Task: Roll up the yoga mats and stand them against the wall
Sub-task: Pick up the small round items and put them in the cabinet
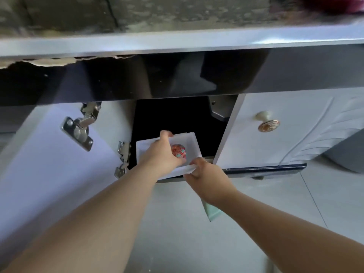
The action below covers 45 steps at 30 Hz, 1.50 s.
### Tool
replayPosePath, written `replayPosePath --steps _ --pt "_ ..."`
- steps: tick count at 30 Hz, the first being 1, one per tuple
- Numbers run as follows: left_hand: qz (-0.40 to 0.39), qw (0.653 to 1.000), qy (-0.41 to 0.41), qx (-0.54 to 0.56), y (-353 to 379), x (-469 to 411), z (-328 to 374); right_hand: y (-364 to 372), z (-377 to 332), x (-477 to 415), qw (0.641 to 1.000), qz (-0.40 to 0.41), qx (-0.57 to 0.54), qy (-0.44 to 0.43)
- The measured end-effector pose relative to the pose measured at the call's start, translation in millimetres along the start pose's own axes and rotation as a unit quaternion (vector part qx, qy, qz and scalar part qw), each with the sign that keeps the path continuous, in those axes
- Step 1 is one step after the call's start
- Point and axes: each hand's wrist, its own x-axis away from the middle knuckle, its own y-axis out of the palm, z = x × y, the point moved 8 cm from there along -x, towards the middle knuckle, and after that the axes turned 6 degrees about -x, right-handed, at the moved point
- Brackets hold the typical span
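My left hand [163,154] reaches into the open cabinet [177,115], fingers curled over the far rim of a white box [192,142] at the cabinet's front edge. My right hand [199,170] pinches the box's near rim. A red patterned ball [180,151] lies inside. I cannot tell where the yoga mats are.

Glossy white cabinet door [275,131] — shiny metal hinge [78,131], translucent plastic box [192,143]

Bare forearms [110,213], bare left hand [163,154]; right hand [204,172]
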Motion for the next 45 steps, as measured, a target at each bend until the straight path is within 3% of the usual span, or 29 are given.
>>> replayPosePath --steps 5,12,14,16,19,22,26,29,30,31,32,34,36,39,45 --pt "0.051 0.995 0.057 -0.065 10 -5 20 8 -2 7 0.997 -0.002 -0.071 0.003" --pt "-0.047 0.997 0.055 -0.031 19 -12 11 8 0 7 0.994 -0.014 -0.107 0.019" --pt "-0.015 0.997 0.064 -0.027 7 -3 10 4 -1 10 0.989 -0.009 -0.145 0.026" --pt "0.073 0.995 0.063 0.033 -12 16 7 -4 0 16 0.974 0.029 -0.221 0.046" --pt "0.190 0.963 0.047 0.185 -28 65 7 -14 7 23 0.918 0.100 -0.364 0.118" --pt "0.166 0.942 0.064 0.286 -11 106 17 -7 16 25 0.825 0.135 -0.502 0.222" --pt "0.176 0.956 0.165 0.168 -1 123 30 -4 7 25 0.745 0.155 -0.585 0.279" --pt "0.235 0.943 0.116 0.207 -15 115 15 1 -15 22 0.717 0.096 -0.643 0.251" --pt "0.248 0.941 0.084 0.217 -19 110 8 2 -23 20 0.724 0.068 -0.648 0.227" --pt "0.260 0.941 0.056 0.210 -24 106 1 0 -27 19 0.754 0.052 -0.623 0.203" --pt "0.276 0.941 0.033 0.191 -30 102 -4 -5 -29 17 0.809 0.053 -0.560 0.172" --pt "0.302 0.943 0.001 0.138 -42 94 -11 -21 -30 19 0.921 0.083 -0.371 0.086" --pt "0.301 0.951 -0.013 0.065 -50 86 -12 -29 -30 20 0.984 0.098 -0.149 0.007" --pt "0.266 0.963 -0.031 -0.023 -55 71 -13 -24 -21 20 0.996 0.081 0.024 -0.028" --pt "0.187 0.975 -0.067 -0.102 -41 42 -26 -23 -15 10 0.994 0.081 0.014 -0.073"
